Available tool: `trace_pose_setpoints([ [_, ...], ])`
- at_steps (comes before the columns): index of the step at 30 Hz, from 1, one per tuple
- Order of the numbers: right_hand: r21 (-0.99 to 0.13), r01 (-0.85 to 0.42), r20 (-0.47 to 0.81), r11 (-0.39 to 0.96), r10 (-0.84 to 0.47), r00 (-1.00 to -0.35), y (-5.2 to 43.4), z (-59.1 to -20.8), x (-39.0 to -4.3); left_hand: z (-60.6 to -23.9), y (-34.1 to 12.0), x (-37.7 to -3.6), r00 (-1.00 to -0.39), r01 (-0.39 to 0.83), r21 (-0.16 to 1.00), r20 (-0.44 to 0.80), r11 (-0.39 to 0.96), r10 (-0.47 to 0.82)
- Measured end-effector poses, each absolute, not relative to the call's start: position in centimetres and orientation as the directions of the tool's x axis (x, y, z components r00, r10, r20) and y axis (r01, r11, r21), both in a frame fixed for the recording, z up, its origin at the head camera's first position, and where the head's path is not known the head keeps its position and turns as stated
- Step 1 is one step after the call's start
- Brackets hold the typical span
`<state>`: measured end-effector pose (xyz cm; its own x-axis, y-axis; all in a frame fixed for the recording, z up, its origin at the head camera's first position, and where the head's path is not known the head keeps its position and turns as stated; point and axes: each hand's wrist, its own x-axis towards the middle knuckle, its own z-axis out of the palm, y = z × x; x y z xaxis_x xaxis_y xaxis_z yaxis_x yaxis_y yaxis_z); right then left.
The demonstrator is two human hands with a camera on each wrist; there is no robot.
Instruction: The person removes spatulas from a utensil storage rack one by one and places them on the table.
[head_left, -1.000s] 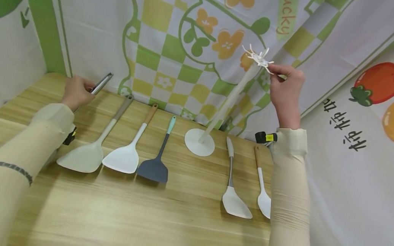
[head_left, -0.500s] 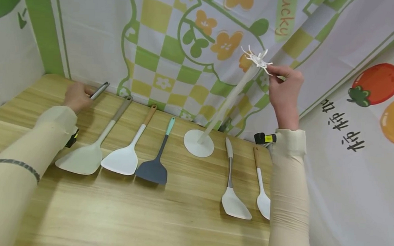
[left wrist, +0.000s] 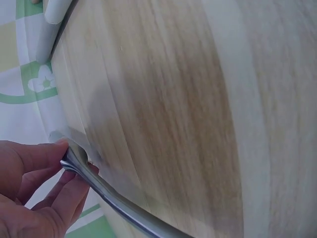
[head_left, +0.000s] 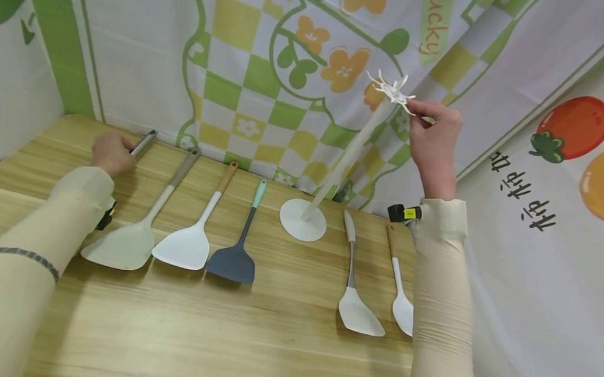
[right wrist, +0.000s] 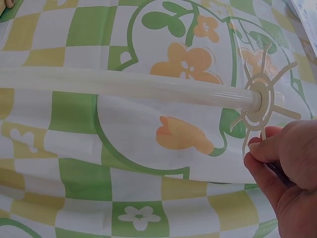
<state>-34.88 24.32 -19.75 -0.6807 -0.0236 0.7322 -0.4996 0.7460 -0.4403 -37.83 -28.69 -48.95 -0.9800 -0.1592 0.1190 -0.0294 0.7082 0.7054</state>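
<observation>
A steel handle (head_left: 144,142) is gripped by the left hand (head_left: 109,152), fingers and thumb curled round it, as the left wrist view confirms, low over the far left part of the wooden bench (head_left: 193,321); the rest of that utensil is hidden under the sleeve. Over on the other side, one white rack (head_left: 335,167) is seen, a single pole on a round base, and one of the hook arms at its spoked top (head_left: 391,91) is pinched by the right hand (head_left: 434,142) between thumb and fingertips. Between the two hands, three spatulas are laid out in a row: a pale one (head_left: 119,244) nearest the left hand, a white one with a wooden handle (head_left: 184,244), then a dark grey one with a teal handle (head_left: 232,261). Below the right hand, two more white utensils are counted: a turner (head_left: 358,315) and a spoon (head_left: 401,309), partly covered by the right sleeve.
</observation>
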Motion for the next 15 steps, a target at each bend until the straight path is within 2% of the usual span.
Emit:
trace_pose_setpoints([
  [6, -0.441, -0.505, 0.732, 0.742, -0.028, -0.680, 24.18, -19.67, -34.71, -49.09, -29.13, -37.69, -0.983, -0.052, 0.689, 0.094, 0.723, -0.160],
  [15, -0.446, -0.505, 0.727, 0.739, -0.030, -0.686, 24.11, -19.89, -34.88, -49.36, -29.57, -37.22, -0.978, -0.042, 0.650, 0.127, 0.759, -0.163],
])
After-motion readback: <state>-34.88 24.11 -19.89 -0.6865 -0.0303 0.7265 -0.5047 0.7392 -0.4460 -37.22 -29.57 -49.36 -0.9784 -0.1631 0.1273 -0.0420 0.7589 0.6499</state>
